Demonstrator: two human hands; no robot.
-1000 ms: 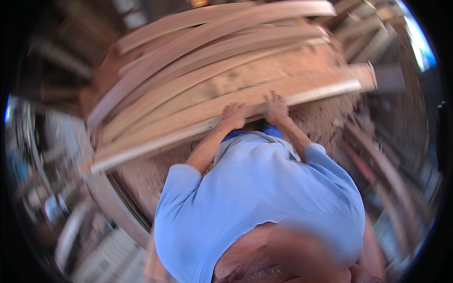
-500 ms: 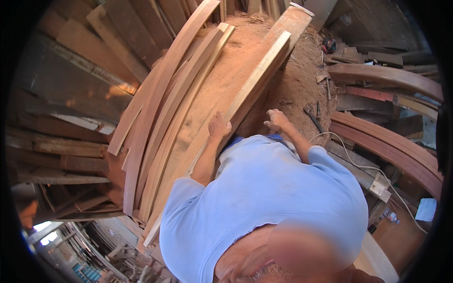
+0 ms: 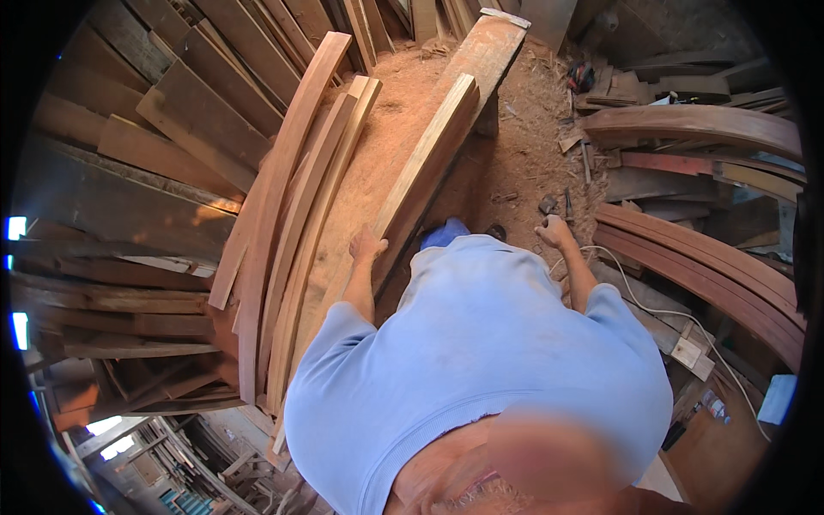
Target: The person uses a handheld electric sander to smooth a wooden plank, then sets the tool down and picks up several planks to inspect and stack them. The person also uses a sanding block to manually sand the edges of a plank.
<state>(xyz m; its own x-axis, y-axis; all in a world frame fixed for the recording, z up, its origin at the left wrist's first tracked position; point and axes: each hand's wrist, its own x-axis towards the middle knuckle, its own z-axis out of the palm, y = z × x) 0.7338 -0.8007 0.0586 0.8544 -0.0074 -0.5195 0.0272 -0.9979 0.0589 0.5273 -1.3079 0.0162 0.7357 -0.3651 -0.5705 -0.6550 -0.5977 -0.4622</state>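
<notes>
Left hand and timber, seen from above. The straight, pale-topped timber [image 3: 427, 159] lies along the counter [image 3: 491, 53], its long axis slanting from the left hand [image 3: 367, 247] away toward the upper right. The left hand is the nearer one: its fingers rest on the timber's upper edge, and most of the visible length extends beyond them. Whether these fingers grip the wood or merely lie on it cannot be told.

The right hand [image 3: 555, 232] is well apart from the timber, across the sawdust-strewn floor [image 3: 508, 176]. A small dark tool [image 3: 548, 205] is just beyond its fingers, which appear partly curled; whether they close on any part of it cannot be told. A slim tool [image 3: 568, 202] lies just to the right.

To the left of the timber, curved boards [image 3: 276, 202] run roughly alongside it, bowed and apart from the left hand. Right of the right hand, a pale cable [image 3: 633, 296] loops past stacked reddish beams [image 3: 704, 264].
</notes>
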